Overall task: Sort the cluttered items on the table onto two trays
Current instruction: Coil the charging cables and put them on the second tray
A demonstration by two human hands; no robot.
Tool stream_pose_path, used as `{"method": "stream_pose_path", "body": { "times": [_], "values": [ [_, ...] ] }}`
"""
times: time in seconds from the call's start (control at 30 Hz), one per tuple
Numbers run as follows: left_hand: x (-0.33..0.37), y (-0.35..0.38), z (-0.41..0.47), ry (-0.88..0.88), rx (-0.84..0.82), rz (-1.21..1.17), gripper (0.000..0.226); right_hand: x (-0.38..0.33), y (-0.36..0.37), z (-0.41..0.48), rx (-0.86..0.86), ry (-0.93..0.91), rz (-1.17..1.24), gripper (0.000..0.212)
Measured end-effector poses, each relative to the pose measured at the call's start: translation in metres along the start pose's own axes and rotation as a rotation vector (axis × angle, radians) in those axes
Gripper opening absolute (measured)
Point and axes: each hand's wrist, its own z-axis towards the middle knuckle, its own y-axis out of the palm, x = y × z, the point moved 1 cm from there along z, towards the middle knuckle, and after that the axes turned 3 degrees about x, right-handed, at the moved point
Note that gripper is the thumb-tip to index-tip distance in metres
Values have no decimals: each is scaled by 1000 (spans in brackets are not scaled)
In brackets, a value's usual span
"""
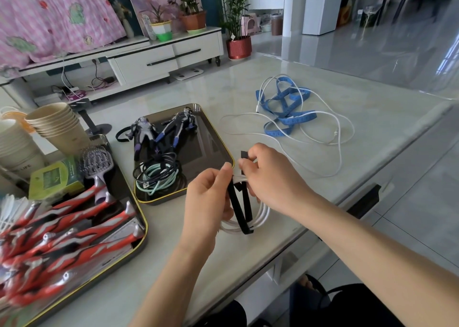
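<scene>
Beside the smaller tray (206, 150), the left hand (210, 197) pinches the coiled white cable (263, 213) steady, apparently so the right hand (270, 177), gripping the black strap (239, 210), can bind it.

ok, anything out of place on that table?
Yes. Blue tape and white cable lie tangled together, loose on the table, not on a tray. A black band sticks out past the right tray's left rim, by the figures.
</scene>
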Motion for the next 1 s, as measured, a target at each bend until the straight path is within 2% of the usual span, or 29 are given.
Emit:
{"method": "stream_pose_path", "body": {
  "times": [0.17,0.4,0.6,0.87,1.0],
  "values": [
    [-1,0,0,83,-48,93,39,3,-2,2,61,8,23,17],
    [-3,-1,0,-41,-154,-118,27,7,-5,9,108,72,144,16],
    [-6,-3,2,-20,-216,-111,49,8,-4,8,115,100,219,15],
    [-7,-5,3,23,-243,-81,39,8,-3,9,118,125,231,20],
    [-9,-5,4,73,-207,-53,20,9,-3,10,96,134,243,20]
  ]
}}
